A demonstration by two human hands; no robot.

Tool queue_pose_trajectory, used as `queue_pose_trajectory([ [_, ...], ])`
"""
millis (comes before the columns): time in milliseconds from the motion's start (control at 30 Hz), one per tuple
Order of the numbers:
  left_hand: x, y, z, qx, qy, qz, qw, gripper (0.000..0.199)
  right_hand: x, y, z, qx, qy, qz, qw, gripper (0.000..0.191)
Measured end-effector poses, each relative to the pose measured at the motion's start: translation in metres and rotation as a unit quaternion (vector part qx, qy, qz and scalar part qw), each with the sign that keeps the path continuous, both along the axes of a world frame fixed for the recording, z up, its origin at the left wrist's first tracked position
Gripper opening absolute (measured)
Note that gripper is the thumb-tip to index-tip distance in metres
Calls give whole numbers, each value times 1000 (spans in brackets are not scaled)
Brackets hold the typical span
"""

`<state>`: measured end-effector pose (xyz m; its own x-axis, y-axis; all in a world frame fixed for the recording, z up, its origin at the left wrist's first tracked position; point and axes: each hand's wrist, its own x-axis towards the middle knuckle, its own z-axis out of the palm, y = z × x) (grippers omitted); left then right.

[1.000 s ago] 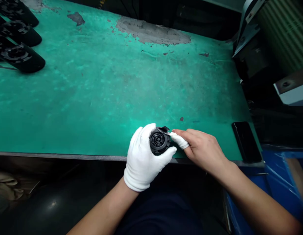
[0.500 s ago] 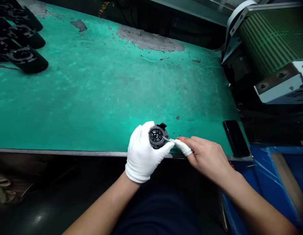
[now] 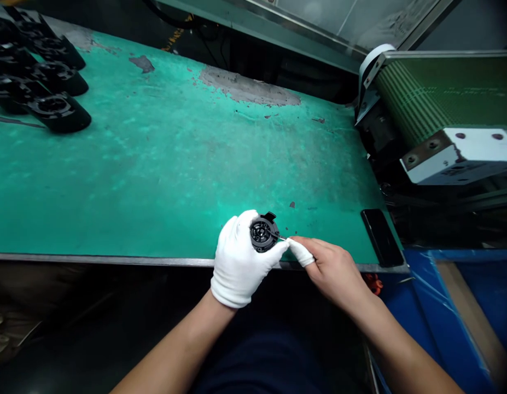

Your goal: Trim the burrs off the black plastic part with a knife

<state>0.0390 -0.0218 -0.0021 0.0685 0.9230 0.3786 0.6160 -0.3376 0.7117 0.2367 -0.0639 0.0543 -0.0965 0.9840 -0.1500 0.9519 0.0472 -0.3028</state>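
My left hand (image 3: pixel 239 259), in a white glove, is wrapped round a round black plastic part (image 3: pixel 262 233). The part has concentric rings on the face turned up towards me and a small tab at its upper edge. My right hand (image 3: pixel 331 264) is bare apart from a white cover on the thumb. Between its thumb and fingers it pinches a thin metal blade (image 3: pixel 281 237), whose tip reaches to the part's right rim. The blade's handle is hidden in the hand. Both hands are over the front edge of the green bench top (image 3: pixel 175 180).
Several black tubular housings (image 3: pixel 58 109) stand at the far left. A black phone (image 3: pixel 382 237) lies near the right front corner. Beyond the right end is a green conveyor belt (image 3: pixel 433 93) with a white frame. Blue sheeting (image 3: pixel 417 312) covers something below right.
The view has shifted, bringing more of the conveyor into sight. My right hand has come slightly closer to the left, and less of the blade shows now.
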Motion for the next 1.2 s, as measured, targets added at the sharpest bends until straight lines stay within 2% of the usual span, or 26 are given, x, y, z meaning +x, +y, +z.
queue_pose_trajectory([
  [133,-23,15,11,-61,11,-96,993,78,13,10,2,-18,69,33,997,35],
  [267,-50,37,27,-130,45,-194,971,81,21,29,4,-57,35,126,990,35],
  [400,-66,58,36,-191,79,-278,938,92,21,51,10,-68,-9,200,978,36],
  [567,-73,72,38,-227,79,-328,914,97,14,71,20,-73,-47,259,962,34],
  [667,-71,72,37,-222,68,-324,917,95,10,74,19,-72,-71,251,963,37],
  [833,-67,69,34,-195,42,-293,935,91,9,68,9,-55,-105,194,974,45],
  [933,-65,62,31,-178,39,-269,946,92,10,61,0,-48,-75,176,980,42],
  [1000,-61,51,26,-164,44,-236,957,94,12,53,-3,-47,-23,165,985,37],
  [1133,-48,18,12,-123,22,-122,985,100,16,31,-4,-55,100,126,985,33],
  [1200,-41,5,7,-106,-2,-73,992,103,17,22,-3,-69,122,145,979,37],
])
